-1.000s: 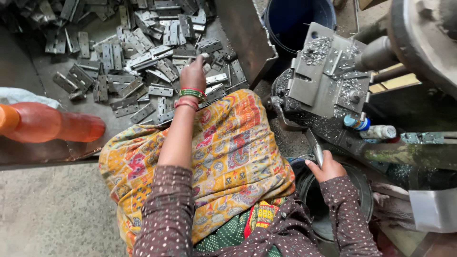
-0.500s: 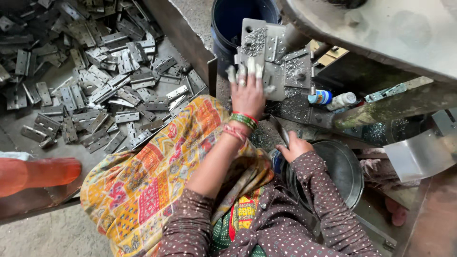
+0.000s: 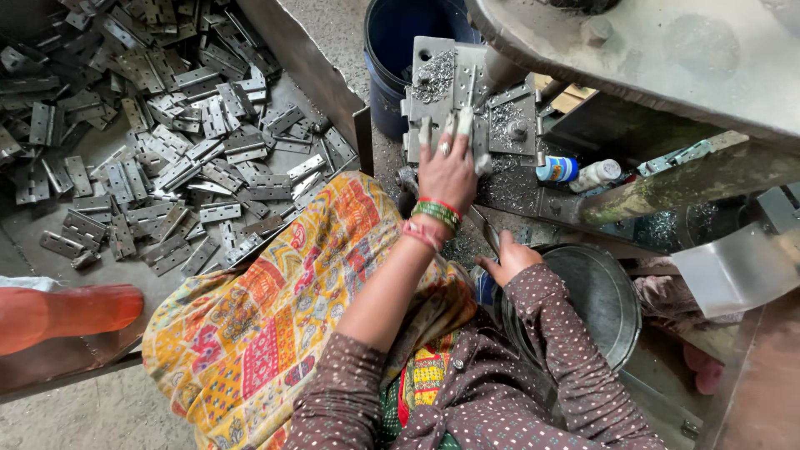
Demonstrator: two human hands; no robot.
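My left hand (image 3: 448, 171), with green and red bangles on the wrist and taped fingertips, reaches forward onto the grey die plate (image 3: 429, 79) of a press. Its fingers hold a small flat metal hinge plate (image 3: 469, 96) down against the die. My right hand (image 3: 508, 260) rests lower, beside my knee, closed around a thin metal lever (image 3: 483, 227). A large heap of grey hinge plates (image 3: 167, 167) lies in a metal tray to my left. My patterned yellow cloth (image 3: 275, 317) covers my lap.
A blue bucket (image 3: 400, 33) stands behind the die. A round metal pan (image 3: 604, 296) sits at my right. Two small bottles (image 3: 575, 171) lie next to the die among metal shavings. The press's heavy frame (image 3: 658, 58) overhangs the top right. An orange object (image 3: 75, 312) lies at the left.
My left hand left the heap of hinge plates and swung right onto the die plate. My right hand stayed on the lever. The view shifted to the right.
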